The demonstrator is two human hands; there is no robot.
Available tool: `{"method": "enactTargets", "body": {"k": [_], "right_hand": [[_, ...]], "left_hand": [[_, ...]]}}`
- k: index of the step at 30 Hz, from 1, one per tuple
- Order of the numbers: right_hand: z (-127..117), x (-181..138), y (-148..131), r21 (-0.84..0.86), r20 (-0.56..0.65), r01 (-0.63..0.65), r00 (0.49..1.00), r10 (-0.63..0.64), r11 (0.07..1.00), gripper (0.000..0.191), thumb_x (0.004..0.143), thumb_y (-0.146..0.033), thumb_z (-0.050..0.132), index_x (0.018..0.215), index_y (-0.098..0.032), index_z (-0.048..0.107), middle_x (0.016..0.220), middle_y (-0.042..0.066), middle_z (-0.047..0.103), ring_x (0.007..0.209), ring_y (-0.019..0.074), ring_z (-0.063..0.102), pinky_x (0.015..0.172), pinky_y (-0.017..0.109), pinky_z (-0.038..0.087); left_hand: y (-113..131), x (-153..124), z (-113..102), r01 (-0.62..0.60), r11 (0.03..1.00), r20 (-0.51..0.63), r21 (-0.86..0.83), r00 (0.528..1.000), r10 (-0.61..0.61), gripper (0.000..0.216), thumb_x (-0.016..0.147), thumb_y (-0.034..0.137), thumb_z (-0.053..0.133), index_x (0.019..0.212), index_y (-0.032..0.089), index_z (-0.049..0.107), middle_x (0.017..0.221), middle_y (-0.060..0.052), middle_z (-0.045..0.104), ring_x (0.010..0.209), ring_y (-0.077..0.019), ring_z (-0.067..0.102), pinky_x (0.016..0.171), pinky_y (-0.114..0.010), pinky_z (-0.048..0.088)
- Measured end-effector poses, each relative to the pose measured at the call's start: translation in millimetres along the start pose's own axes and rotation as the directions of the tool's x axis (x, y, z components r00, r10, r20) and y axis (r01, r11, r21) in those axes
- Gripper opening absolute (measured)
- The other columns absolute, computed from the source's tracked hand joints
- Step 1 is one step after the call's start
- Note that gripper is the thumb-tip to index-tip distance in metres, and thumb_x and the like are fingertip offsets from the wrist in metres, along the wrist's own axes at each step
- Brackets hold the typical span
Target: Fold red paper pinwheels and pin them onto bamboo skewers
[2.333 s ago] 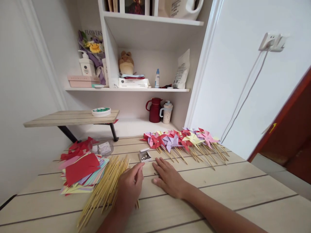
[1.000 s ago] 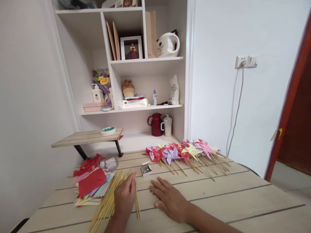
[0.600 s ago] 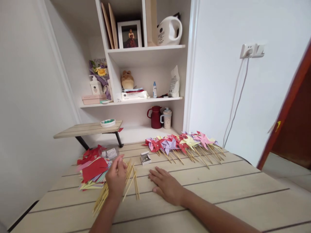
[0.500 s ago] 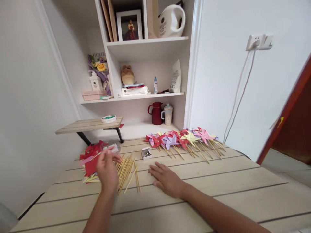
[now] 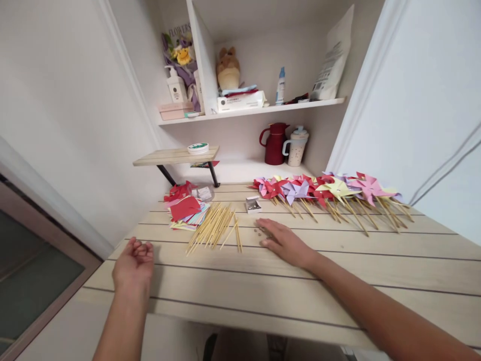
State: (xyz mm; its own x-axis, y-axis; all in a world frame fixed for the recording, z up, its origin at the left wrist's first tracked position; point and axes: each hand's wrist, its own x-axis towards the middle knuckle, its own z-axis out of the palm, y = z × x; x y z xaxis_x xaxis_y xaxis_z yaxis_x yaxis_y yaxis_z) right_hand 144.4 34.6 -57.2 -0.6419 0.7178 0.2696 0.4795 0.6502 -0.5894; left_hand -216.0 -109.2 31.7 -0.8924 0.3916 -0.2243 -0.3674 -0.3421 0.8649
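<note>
My left hand is palm up over the table's left front part, its fingers loosely curled and apart, with nothing visible in it. My right hand lies palm down on the table, fingers stretched out. Beside and partly under its fingers are several small metal pieces, too small to name exactly. A small white box with more metal pieces stands just beyond. Between the hands lies a heap of thin wooden sticks, a few apart on its right. Left of them is a stack of coloured paper.
Finished paper pinwheels on sticks lie in a row at the back right. A small raised wooden shelf holds a round white tin. A red jug and a tumbler stand behind, beneath a wall shelf.
My left hand has moved left and nearer, away from the sticks and paper. My right hand stays on the table; small metal pieces now show by its fingers. The view has tilted down and left.
</note>
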Motion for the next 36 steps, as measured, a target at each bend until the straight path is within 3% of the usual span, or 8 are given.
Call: {"method": "enactTargets", "body": {"k": [3, 6, 8, 11, 16, 22, 28, 36], "right_hand": [[-9.3, 0.6, -4.2, 0.248, -0.085, -0.127, 0.985, 0.152, 0.96, 0.061, 0.095, -0.055, 0.047, 0.149, -0.026, 0.043, 0.157, 0.008, 0.044, 0.145, 0.0295, 0.04, 0.121, 0.049, 0.03], [-14.3, 2.3, -2.7, 0.447, -0.182, -0.204, 0.933, 0.311, 0.871, 0.057, 0.095, -0.058, 0.046, 0.143, -0.029, 0.05, 0.154, 0.007, 0.048, 0.145, 0.029, 0.04, 0.121, 0.048, 0.031], [-14.2, 3.9, 1.7, 0.578, -0.223, -0.22, 0.884, 0.411, 0.786, 0.056, 0.093, -0.06, 0.048, 0.139, -0.029, 0.052, 0.148, 0.009, 0.054, 0.14, 0.0298, 0.048, 0.118, 0.049, 0.036], [-12.1, 6.0, 9.4, 0.71, -0.229, -0.21, 0.834, 0.503, 0.672, 0.056, 0.09, -0.062, 0.051, 0.135, -0.028, 0.055, 0.14, 0.011, 0.06, 0.128, 0.03, 0.059, 0.111, 0.048, 0.044], [-11.8, 7.5, 15.5, 0.649, -0.235, -0.236, 0.842, 0.485, 0.724, 0.052, 0.082, -0.056, 0.064, 0.126, -0.029, 0.063, 0.134, 0.008, 0.065, 0.126, 0.0325, 0.059, 0.112, 0.051, 0.041], [-13.9, 7.9, 14.4, 0.563, -0.226, -0.26, 0.865, 0.449, 0.784, 0.052, 0.075, -0.051, 0.069, 0.121, -0.025, 0.066, 0.124, 0.011, 0.07, 0.12, 0.0343, 0.061, 0.108, 0.05, 0.044], [-14.1, 7.5, 11.9, 0.562, -0.205, -0.272, 0.869, 0.45, 0.782, 0.052, 0.073, -0.048, 0.069, 0.119, -0.024, 0.067, 0.128, 0.012, 0.069, 0.119, 0.0342, 0.062, 0.106, 0.047, 0.046], [-14.1, 6.8, 11.3, 0.547, -0.211, -0.275, 0.869, 0.448, 0.791, 0.045, 0.072, -0.05, 0.07, 0.109, -0.025, 0.071, 0.125, 0.01, 0.072, 0.118, 0.0355, 0.063, 0.104, 0.048, 0.047]], "left_hand": [[-8.0, -2.1, 0.8, -0.13, 0.984, 0.082, 0.12, 0.989, 0.121, 0.019, 0.083, 0.004, 0.044, 0.074, 0.018, 0.051, 0.051, 0.01, 0.04, 0.038, -0.0043, 0.036, 0.059, -0.02, 0.049], [-23.1, -0.4, 8.6, -0.331, 0.903, 0.206, 0.276, 0.938, 0.28, 0.012, 0.084, 0.016, 0.051, 0.088, 0.018, 0.062, 0.066, 0.004, 0.055, 0.053, -0.0095, 0.053, 0.07, -0.027, 0.053], [-34.5, 6.4, 12.7, -0.478, 0.786, 0.277, 0.391, 0.876, 0.395, 0.017, 0.088, 0.024, 0.051, 0.096, 0.019, 0.066, 0.079, -0.001, 0.062, 0.071, -0.0153, 0.061, 0.081, -0.034, 0.053], [-48.5, 24.0, 14.3, -0.608, 0.552, 0.379, 0.571, 0.791, 0.479, 0.021, 0.084, 0.017, 0.054, 0.099, 0.02, 0.068, 0.106, -0.009, 0.064, 0.105, -0.0237, 0.06, 0.103, -0.043, 0.043], [-56.5, 54.1, 12.3, -0.644, 0.188, 0.511, 0.741, 0.724, 0.463, 0.048, 0.08, 0.015, 0.064, 0.128, 0.02, 0.06, 0.138, -0.019, 0.05, 0.13, -0.0373, 0.047, 0.108, -0.06, 0.034], [-58.4, 67.3, 12.7, -0.716, -0.096, 0.687, 0.691, 0.611, 0.393, 0.056, 0.088, 0.022, 0.058, 0.143, 0.023, 0.05, 0.147, -0.019, 0.044, 0.135, -0.0368, 0.042, 0.108, -0.057, 0.033], [-60.5, 65.2, 13.5, -0.771, -0.215, 0.784, 0.599, 0.512, 0.351, 0.047, 0.09, 0.017, 0.052, 0.136, 0.025, 0.058, 0.141, -0.016, 0.052, 0.123, -0.032, 0.053, 0.104, -0.05, 0.039], [-57.9, 60.0, 9.1, -0.809, -0.233, 0.811, 0.54, 0.426, 0.401, 0.037, 0.091, 0.01, 0.045, 0.113, 0.024, 0.072, 0.118, -0.011, 0.066, 0.113, -0.0267, 0.061, 0.102, -0.042, 0.041]]}}
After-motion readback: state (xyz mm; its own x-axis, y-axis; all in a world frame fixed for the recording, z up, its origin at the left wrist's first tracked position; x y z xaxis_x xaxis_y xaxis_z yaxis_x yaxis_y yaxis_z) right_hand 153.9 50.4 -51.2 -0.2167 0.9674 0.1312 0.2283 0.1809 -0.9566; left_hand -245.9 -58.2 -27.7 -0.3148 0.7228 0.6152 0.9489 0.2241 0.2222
